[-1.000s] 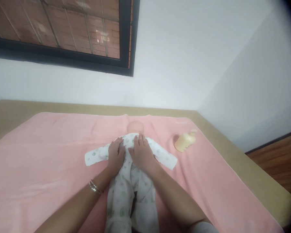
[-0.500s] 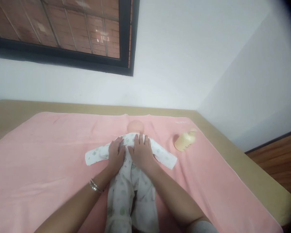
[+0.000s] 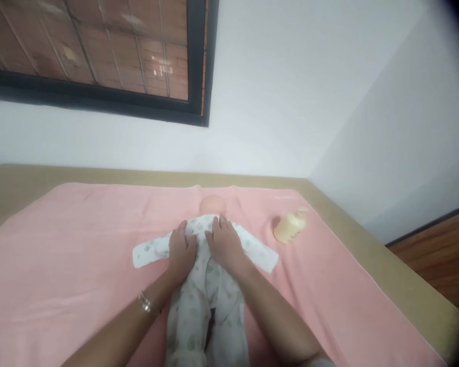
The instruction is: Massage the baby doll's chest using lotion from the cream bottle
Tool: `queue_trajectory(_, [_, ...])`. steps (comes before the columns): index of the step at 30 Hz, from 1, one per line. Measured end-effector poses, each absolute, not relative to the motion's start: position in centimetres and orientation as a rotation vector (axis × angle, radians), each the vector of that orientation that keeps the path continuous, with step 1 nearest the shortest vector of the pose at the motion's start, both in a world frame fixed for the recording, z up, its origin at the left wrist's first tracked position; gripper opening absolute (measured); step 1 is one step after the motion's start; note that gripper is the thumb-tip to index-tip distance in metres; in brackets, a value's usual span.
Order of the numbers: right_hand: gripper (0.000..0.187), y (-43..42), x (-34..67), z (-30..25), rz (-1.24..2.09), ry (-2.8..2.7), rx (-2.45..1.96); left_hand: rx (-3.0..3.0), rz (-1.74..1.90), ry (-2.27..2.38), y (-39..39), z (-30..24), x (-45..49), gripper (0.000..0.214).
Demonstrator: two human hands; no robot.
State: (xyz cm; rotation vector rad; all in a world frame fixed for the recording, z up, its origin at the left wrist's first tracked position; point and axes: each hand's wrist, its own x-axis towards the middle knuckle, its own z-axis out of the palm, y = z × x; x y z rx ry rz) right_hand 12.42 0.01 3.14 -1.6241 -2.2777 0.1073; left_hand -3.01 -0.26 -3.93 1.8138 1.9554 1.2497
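A baby doll [image 3: 213,205] lies on its back on a pink towel [image 3: 69,255], dressed in a white printed romper [image 3: 202,306] with both sleeves spread sideways. My left hand [image 3: 181,251] lies flat on the left side of the doll's chest, fingers stretched out. My right hand [image 3: 224,243] lies flat on the right side of the chest, fingers pointing toward the doll's head. The two hands sit close together on the romper's front. A bracelet is on my left wrist.
A pale yellow pump bottle [image 3: 289,226] lies on its side on the towel to the right of the doll. The towel covers a tan bed or table [image 3: 401,285] set against white walls. A dark-framed window is at upper left, wooden floor at right.
Both hands have shifted slightly inward on the doll's chest and the fingers have drawn closer together. The view has tipped a little.
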Motion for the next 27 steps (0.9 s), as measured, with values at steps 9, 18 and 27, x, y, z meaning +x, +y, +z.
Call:
queue_trajectory(9, [0.064,4.0,12.3,4.3,0.368,-2.262,-1.948,1.869,0.686,2.223,3.3,1.6,-2.4,0.022])
queue_trajectory(18, [0.071,5.2,14.3,3.8,0.566,-2.205,-1.948,2.272,0.752,2.199,3.3,-0.4,-1.1,0.038])
queue_trajectory(27, [0.057,2.7,12.5,4.2,0.119,-2.409,-1.733,2.328,0.938,1.988,2.6,-0.3,-0.9,0.027])
